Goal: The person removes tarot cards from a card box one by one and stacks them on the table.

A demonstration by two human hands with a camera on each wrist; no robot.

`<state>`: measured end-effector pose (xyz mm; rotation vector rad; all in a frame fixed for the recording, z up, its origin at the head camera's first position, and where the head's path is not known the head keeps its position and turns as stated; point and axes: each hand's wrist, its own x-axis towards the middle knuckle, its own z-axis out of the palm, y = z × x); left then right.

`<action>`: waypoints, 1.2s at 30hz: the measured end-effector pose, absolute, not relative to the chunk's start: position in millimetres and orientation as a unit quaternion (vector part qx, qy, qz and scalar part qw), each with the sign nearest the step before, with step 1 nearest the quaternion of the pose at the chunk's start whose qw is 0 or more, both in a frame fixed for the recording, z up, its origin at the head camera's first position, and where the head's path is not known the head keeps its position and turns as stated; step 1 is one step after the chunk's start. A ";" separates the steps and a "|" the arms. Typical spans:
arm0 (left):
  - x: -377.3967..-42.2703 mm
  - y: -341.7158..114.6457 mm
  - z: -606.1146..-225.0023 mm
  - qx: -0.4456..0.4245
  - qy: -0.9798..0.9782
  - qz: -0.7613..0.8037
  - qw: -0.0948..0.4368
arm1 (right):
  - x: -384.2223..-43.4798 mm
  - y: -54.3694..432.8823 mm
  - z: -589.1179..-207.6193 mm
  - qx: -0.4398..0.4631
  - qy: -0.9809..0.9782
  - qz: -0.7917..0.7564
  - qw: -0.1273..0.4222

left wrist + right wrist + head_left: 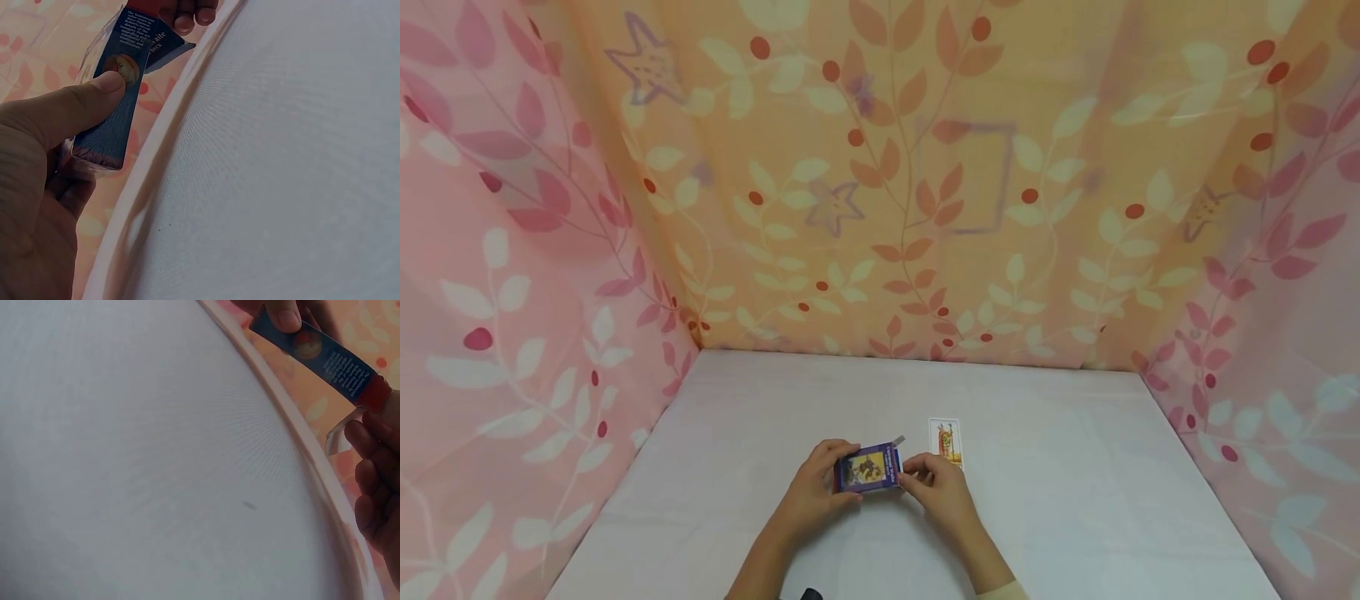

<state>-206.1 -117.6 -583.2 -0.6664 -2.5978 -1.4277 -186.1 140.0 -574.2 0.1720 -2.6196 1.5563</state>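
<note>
A purple-and-blue tarot card box (868,471) is held above the white table, its picture side facing up in the head view. My left hand (811,493) grips its left end, the thumb (107,84) pressing on the narrow printed side. At the other end, a flap (164,51) stands out from the box. The curled fingers of my right hand (946,493) pinch that end; the exact contact is partly hidden in the right wrist view. Just beyond the right hand lies a picture card (945,437) with a white border, its lower part covered by the hand.
The white tabletop (737,408) spreads around the hands. Leaf-patterned cloth (850,275) closes off the back, with pink cloth along the left and right sides. A small dark object (811,594) shows at the bottom edge, too little of it to identify.
</note>
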 end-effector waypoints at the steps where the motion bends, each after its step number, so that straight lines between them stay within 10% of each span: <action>1: -205.9 -117.5 -582.9 -0.218 -0.854 -0.469 0.052 | -186.2 139.9 -574.1 0.056 -0.858 0.509 0.045; 36: -207.1 -119.0 -583.3 -0.191 -0.862 -0.465 0.074 | -186.4 145.5 -564.9 -0.020 -0.814 0.580 0.021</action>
